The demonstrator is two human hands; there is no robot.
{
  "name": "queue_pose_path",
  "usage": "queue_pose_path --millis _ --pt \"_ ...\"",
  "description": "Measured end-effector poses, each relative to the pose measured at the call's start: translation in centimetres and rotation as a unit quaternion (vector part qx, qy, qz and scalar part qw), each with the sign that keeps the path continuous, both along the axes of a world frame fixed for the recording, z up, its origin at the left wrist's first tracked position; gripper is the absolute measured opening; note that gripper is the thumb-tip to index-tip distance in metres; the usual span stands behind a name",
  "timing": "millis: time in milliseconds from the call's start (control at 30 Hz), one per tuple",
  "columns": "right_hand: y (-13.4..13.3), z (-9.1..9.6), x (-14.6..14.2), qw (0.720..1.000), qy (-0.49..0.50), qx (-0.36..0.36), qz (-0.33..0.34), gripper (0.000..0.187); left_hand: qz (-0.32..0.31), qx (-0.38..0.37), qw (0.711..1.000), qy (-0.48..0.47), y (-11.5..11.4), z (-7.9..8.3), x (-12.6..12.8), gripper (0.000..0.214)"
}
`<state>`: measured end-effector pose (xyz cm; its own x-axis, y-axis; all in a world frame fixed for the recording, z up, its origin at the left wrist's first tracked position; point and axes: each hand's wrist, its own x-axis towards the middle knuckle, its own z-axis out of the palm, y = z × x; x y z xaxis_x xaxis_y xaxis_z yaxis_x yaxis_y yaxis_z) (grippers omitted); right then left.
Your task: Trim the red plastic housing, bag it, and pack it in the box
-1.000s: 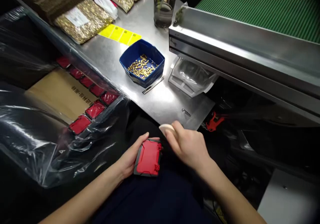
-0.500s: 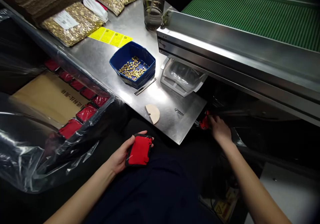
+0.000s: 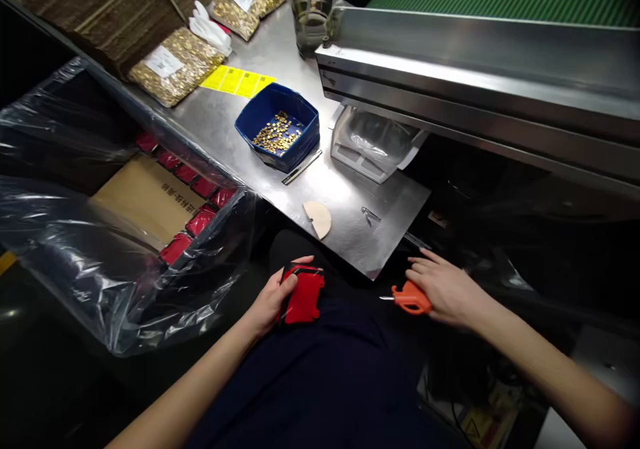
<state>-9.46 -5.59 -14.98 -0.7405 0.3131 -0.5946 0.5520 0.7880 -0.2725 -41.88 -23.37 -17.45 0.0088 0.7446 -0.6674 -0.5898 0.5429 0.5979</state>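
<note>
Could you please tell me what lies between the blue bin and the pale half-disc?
In the head view, a slim tool lies between them on the bench, beside the bin.

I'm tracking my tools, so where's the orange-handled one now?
In the head view, right of center, the orange-handled tool is in the right hand, below-right of the metal table's near corner.

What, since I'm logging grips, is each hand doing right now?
Left hand: closed, holding the red and black case.
Right hand: closed, holding the orange tool.
</note>
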Motion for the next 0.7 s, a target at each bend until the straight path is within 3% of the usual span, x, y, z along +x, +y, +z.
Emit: queue_pose_path --millis 133,300,400,467,600,700 --pt "-4.3 3.1 -5.9 0.996 -0.057 -0.046 -0.044 0.005 -0.051 0.012 0.998 0.037 0.2 -0.1 0.0 0.083" --pt "-5.7 3.5 -9.9 0.995 -0.050 -0.064 -0.056 0.006 -0.094 0.002 0.994 0.057 0.2 -0.5 -0.4 0.079" --pt "-5.1 4.4 -10.0 0.995 -0.059 -0.063 -0.049 0.007 -0.123 0.013 0.992 0.037 0.3 0.4 -0.8 0.076" --pt "-4.2 5.7 -9.4 0.995 -0.068 -0.060 -0.046 0.008 -0.181 0.040 0.982 0.045 0.6 1.6 -1.2 0.077" --pt "-1.6 9.4 -7.9 0.988 -0.092 -0.107 -0.065 0.015 -0.339 0.116 0.918 0.170 2.0 5.0 -2.3 0.097" --pt "0.6 10.9 -7.2 0.983 -0.088 -0.133 -0.087 0.018 -0.424 0.179 0.876 0.148 2.9 6.7 -3.0 0.106"
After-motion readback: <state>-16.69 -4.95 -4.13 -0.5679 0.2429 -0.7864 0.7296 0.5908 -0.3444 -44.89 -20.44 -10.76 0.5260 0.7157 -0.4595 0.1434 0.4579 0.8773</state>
